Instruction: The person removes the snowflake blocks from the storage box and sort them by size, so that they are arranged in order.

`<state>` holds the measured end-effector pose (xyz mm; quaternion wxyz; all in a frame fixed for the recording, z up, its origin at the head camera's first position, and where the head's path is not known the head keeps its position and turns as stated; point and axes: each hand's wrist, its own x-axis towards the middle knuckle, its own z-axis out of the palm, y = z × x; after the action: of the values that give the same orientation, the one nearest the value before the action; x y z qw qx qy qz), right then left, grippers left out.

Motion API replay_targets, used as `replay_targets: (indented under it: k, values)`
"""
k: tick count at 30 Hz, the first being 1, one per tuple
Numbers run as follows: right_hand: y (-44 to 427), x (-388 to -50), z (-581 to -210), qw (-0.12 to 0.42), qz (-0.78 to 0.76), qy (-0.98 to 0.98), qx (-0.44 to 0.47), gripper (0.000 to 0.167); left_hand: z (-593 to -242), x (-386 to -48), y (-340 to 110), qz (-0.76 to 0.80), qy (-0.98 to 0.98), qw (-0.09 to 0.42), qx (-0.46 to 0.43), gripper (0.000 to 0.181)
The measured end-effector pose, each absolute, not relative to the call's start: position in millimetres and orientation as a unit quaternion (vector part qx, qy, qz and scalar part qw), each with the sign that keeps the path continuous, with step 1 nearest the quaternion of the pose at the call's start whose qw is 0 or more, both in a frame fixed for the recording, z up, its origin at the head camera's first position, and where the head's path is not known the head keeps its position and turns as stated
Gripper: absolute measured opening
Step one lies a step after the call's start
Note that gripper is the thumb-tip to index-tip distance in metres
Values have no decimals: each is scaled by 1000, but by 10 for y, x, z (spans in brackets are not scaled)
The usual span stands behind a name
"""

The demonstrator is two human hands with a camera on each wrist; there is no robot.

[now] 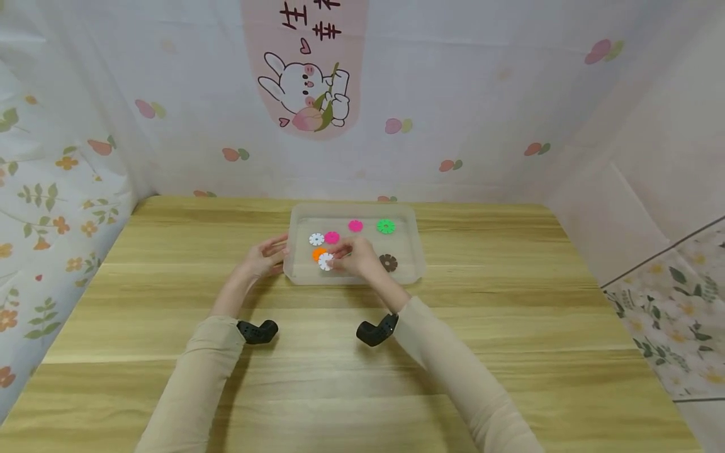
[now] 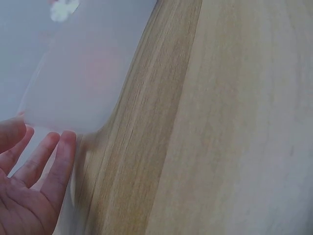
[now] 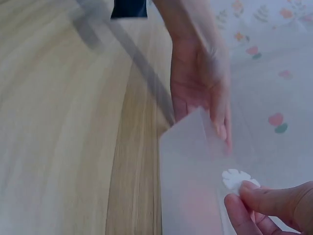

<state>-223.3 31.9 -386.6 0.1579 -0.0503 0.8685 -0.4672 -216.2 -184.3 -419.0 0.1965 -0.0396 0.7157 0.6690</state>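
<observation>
Over the translucent tray [image 1: 317, 279], a white, notch-rimmed disc [image 1: 324, 262] in the pinching right hand [image 1: 355, 257], the left hand [image 1: 265, 258] straight-fingered alongside.

Orange disc [image 1: 316, 253] partly covered by white disc [image 1: 324, 263], wall lettering [image 1: 320, 30] cut off above

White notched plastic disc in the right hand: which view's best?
Right wrist: the white notched plastic disc shows largest, pinched by the right hand. Head shows it small, over the translucent plastic tray; left wrist, only a blurred white shape, possibly it.
</observation>
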Motion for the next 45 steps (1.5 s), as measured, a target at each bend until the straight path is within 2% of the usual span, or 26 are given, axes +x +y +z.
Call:
replay_targets:
  k: [6,16,29,32,38,45]
  values:
    - [275,-2017,-3814,183,-525,829,-51,19,-4205,-2142,-1855,670,715,199,-35,54]
    - [124,-1728,-3934,201,-505,830,-125,17,-4177,-2159,-1859,675,710,199,-42,53]
    - [-94,-1592,-4234,283,-552,781,-77,17,-4191,-2163,-1862,672,714,194,-33,53]
    - [-100,-1583,-4270,270,-535,796,-87,15,-4192,-2156,-1854,673,712,195,-38,53]
    - [-104,-1568,-4281,205,-478,841,-148,14,-4189,-2150,-1844,671,714,193,-46,53]
    - [-117,-1555,-4311,191,-479,841,-162,14,-4193,-2150,-1849,672,712,197,-49,53]
